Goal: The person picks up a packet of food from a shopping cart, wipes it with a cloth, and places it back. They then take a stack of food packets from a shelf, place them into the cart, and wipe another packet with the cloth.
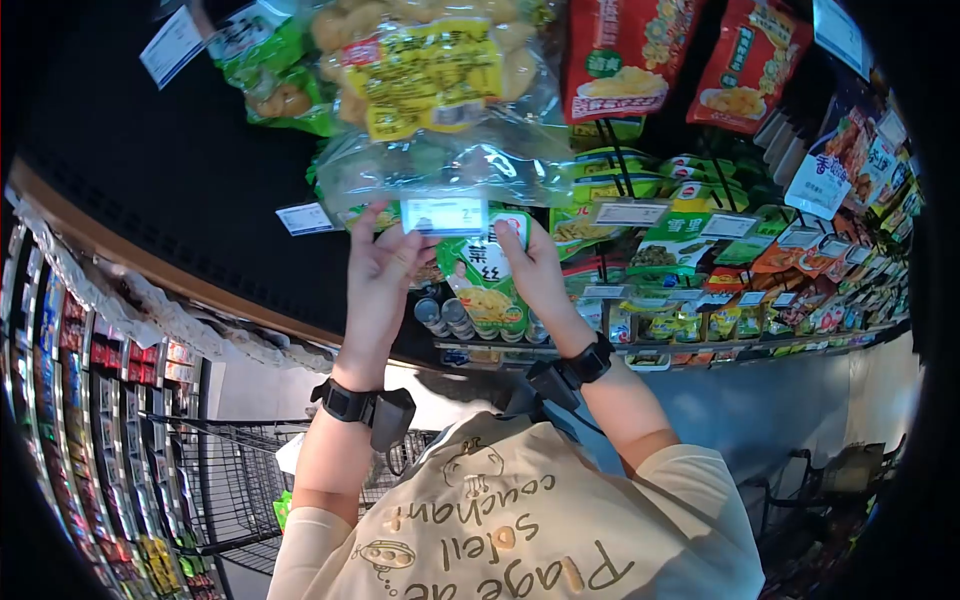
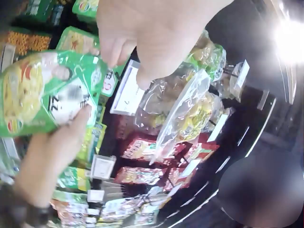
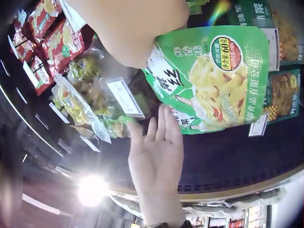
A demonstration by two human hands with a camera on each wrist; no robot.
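Observation:
My right hand [image 1: 540,275] pinches the top edge of a green pouch of shredded pickled vegetable [image 1: 487,305]. A picture of pale yellow shreds fills the front of the pouch, seen upright in the head view and large in the right wrist view. My left hand [image 3: 159,154] is raised beside it with fingers extended and palm showing, its fingertips close to another green pouch [image 3: 183,114] behind the held one. A white price tag [image 1: 445,216] stands between the two hands, just above the pouch. In the left wrist view, the left thumb overlaps that tag's edge.
A large clear bag of round yellowish food [image 1: 430,70] hangs above the hands. Red packets [image 1: 625,60] hang at upper right, with rows of green pouches [image 1: 680,235] below. Cans [image 1: 455,318] stand under the held pouch. A shopping cart [image 1: 235,480] is at lower left.

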